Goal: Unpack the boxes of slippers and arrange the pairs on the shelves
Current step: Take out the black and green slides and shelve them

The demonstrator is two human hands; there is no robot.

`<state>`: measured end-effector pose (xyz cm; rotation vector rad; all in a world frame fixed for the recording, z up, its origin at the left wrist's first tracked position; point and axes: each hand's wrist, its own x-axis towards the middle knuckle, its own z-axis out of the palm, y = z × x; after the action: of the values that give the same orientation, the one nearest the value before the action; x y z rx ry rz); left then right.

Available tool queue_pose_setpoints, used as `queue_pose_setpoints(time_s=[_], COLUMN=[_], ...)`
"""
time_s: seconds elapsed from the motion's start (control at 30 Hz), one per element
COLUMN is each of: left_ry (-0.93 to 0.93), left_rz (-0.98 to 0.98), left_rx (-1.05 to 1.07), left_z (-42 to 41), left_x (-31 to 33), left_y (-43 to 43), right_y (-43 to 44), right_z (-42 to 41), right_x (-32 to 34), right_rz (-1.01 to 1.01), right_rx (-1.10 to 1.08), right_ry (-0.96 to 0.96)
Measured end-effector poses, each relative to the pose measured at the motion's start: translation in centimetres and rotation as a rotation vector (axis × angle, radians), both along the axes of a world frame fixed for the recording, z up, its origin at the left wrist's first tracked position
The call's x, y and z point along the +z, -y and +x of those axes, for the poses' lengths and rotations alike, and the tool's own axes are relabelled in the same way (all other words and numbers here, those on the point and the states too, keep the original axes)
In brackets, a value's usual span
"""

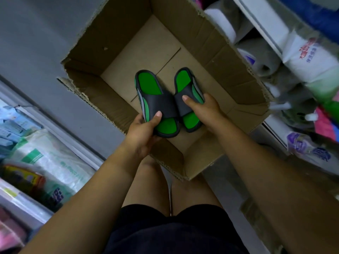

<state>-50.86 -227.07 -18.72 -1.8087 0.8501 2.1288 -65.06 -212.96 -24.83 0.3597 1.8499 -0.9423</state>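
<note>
A large open cardboard box (211, 57) stands on the floor in front of me, its inside bare except for what I hold. I hold a pair of black slippers with green insoles over it, side by side. My left hand (143, 129) grips the toe end of the left slipper (156, 99), thumb on its black strap. My right hand (203, 110) grips the right slipper (185, 83) from its outer side, thumb on its strap.
Shelves flank the narrow aisle: on the left, plastic-wrapped tissue packs (47, 162); on the right, paper rolls (310, 59) and bagged goods (310, 151). Grey floor (36, 43) runs past the box. My bare knees and dark shorts (174, 230) are below.
</note>
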Motion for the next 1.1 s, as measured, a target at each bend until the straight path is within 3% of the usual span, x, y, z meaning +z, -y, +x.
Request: queue_pose_setpoints(time_s=[0.17, 0.43, 0.57, 0.83, 1.1], left_ry=[-0.092, -0.309, -0.440, -0.608, -0.718], left_rz=[-0.032, -0.140, -0.158, -0.121, 0.078], left_rx=[-0.060, -0.209, -0.407, -0.838, -1.239], left_z=[1.0, 2.7, 3.1, 4.5, 5.0], left_x=[6.3, 19.0, 23.8, 29.8, 32.5], left_y=[-0.6, -0.4, 0.4, 0.6, -9.5], right_y=[-2.7, -6.3, -7.7, -10.0, -16.5], right_z=[-0.5, 2.9, 7.8, 21.0, 29.7], right_x=[8.4, 23.3, 29.4, 35.2, 37.8], right_rz=[-0.049, -0.164, -0.220, -0.420, -0.416], right_rx=[0.011, -0.216, -0.497, -1.188, -1.591], right_ry=[-0.108, -0.315, -0.432, -0.360, -0.561])
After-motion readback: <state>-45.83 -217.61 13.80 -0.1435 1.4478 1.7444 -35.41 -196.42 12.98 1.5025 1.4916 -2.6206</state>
